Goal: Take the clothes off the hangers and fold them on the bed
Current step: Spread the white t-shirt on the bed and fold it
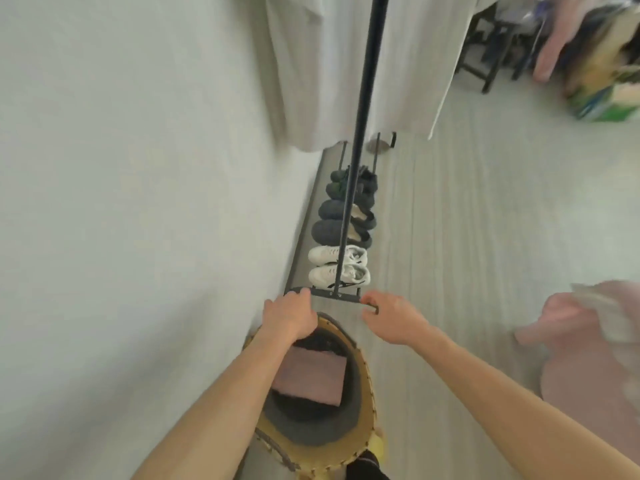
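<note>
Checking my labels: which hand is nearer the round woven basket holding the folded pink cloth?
Left. The left hand overlaps the round woven basket's far rim; the right hand hovers over the floor beside it.

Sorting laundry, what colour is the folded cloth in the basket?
Dusty pink folded cloth, seen in the head view.

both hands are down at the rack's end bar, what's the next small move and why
Probably let go and reach for the white garment hanging from the rail. The left hand and right hand touch only the rack's end bar, holding no clothing, and that garment is the only one visibly hanging.
</note>
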Demonstrator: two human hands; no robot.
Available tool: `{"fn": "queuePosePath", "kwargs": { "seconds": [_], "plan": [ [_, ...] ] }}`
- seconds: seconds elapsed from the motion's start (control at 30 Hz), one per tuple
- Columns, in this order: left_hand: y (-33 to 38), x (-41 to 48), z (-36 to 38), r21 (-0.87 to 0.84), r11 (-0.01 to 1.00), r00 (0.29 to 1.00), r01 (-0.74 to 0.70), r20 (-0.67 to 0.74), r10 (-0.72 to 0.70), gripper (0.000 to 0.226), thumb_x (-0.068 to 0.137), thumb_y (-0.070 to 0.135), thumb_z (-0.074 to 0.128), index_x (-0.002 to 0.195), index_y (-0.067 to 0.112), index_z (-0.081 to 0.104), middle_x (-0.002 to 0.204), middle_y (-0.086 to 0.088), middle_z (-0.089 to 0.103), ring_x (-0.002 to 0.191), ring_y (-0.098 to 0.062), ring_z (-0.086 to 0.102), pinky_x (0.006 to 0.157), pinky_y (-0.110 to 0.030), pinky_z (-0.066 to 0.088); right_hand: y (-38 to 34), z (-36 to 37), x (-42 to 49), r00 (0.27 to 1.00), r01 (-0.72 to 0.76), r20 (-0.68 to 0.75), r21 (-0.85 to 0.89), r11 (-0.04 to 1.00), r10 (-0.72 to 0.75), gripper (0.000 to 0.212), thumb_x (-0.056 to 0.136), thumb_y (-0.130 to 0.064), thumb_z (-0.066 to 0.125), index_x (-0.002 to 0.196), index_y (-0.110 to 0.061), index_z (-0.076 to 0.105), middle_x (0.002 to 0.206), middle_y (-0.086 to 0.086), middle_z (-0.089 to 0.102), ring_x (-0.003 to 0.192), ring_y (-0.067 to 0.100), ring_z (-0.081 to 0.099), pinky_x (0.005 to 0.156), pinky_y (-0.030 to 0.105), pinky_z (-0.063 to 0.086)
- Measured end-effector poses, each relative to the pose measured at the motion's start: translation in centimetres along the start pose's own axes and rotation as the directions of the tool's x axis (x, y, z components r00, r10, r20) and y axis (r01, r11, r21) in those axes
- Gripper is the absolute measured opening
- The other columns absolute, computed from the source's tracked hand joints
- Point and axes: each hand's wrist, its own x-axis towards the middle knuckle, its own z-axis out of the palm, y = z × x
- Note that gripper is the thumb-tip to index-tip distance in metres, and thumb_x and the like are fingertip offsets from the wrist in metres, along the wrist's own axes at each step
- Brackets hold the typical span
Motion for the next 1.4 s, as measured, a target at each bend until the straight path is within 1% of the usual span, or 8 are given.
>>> {"fn": "queuePosePath", "kwargs": {
  "seconds": [0.1,0.23,0.47,0.67,0.8,0.97,1.17,1.4],
  "plan": [
    [5.0,-2.6,-8.0,0.031,0.998,0.989,-0.061,-0.13,0.065,0.038,0.101,0.034,0.038,0.136,0.022,0.045,0.123,-0.004,0.062,0.111,-0.027,0.059,0.096,-0.045,0.045,-1.6,-10.0,-6.1,0.973,0.088,-0.202,-0.131,0.988,-0.113,0.038,0.102,-0.034,0.044,0.138,-0.028,0.051,0.135,0.005,0.058,0.119,0.026,0.055,0.097,0.038,0.047],
    [13.3,-6.8,-17.3,0.01,0.981,0.943,-0.196,-0.273,0.191,0.04,0.1,0.034,0.038,0.137,0.023,0.048,0.132,-0.003,0.06,0.118,-0.027,0.058,0.097,-0.043,0.046,-1.5,-21.5,-14.0,0.876,0.094,-0.441,-0.238,0.967,-0.194,0.038,0.102,-0.037,0.042,0.139,-0.032,0.049,0.141,0.0,0.052,0.129,0.025,0.046,0.101,0.04,0.041],
    [25.7,-14.1,-28.8,0.159,0.926,0.77,-0.341,-0.518,0.372,0.037,0.103,0.037,0.037,0.137,0.029,0.049,0.128,0.005,0.061,0.111,-0.018,0.058,0.086,-0.034,0.04,3.5,-34.6,-22.8,0.73,0.095,-0.635,-0.274,0.957,-0.254,0.038,0.101,-0.043,0.043,0.138,-0.036,0.048,0.143,-0.004,0.05,0.13,0.021,0.045,0.101,0.04,0.043],
    [32.9,-16.9,-34.8,0.167,0.956,0.728,-0.241,-0.621,0.292,0.038,0.102,0.04,0.038,0.137,0.03,0.048,0.132,0.004,0.059,0.116,-0.019,0.056,0.097,-0.041,0.045,8.8,-42.1,-27.0,0.635,0.157,-0.687,-0.334,0.929,-0.354,0.043,0.099,-0.043,0.046,0.142,-0.037,0.044,0.146,-0.004,0.047,0.133,0.023,0.045,0.103,0.041,0.043],
    [35.3,-17.7,-37.0,0.135,0.979,0.725,-0.151,-0.658,0.202,0.038,0.1,0.042,0.039,0.136,0.032,0.049,0.131,0.004,0.058,0.118,-0.019,0.055,0.097,-0.04,0.043,9.9,-46.4,-28.4,0.589,0.213,-0.696,-0.357,0.91,-0.411,0.043,0.098,-0.041,0.045,0.141,-0.038,0.044,0.143,-0.004,0.049,0.129,0.022,0.047,0.098,0.04,0.046],
    [36.3,-18.0,-40.3,0.132,0.989,0.663,-0.066,-0.735,0.142,0.036,0.099,0.042,0.04,0.133,0.035,0.051,0.134,0.005,0.056,0.12,-0.019,0.054,0.095,-0.038,0.042,9.6,-50.8,-27.8,0.516,0.279,-0.726,-0.36,0.891,-0.455,0.043,0.099,-0.039,0.046,0.142,-0.033,0.045,0.139,-0.003,0.052,0.128,0.022,0.047,0.095,0.039,0.043],
    [35.9,-16.4,-46.0,0.167,0.985,0.518,0.04,-0.847,0.123,0.036,0.098,0.039,0.042,0.132,0.035,0.052,0.14,0.002,0.05,0.129,-0.02,0.044,0.099,-0.04,0.038,6.8,-55.3,-23.9,0.481,0.321,-0.717,-0.393,0.862,-0.506,0.046,0.099,-0.04,0.045,0.143,-0.031,0.041,0.142,-0.002,0.049,0.129,0.024,0.045,0.097,0.041,0.043],
    [33.8,-11.5,-54.1,0.268,0.949,0.362,0.166,-0.912,0.194,0.042,0.096,0.034,0.044,0.137,0.032,0.051,0.153,0.0,0.038,0.14,-0.021,0.031,0.112,-0.043,0.027,0.7,-60.8,-16.4,0.438,0.375,-0.709,-0.414,0.83,-0.552,0.047,0.099,-0.042,0.045,0.144,-0.031,0.039,0.141,-0.003,0.049,0.127,0.022,0.045,0.096,0.04,0.045]
  ]
}}
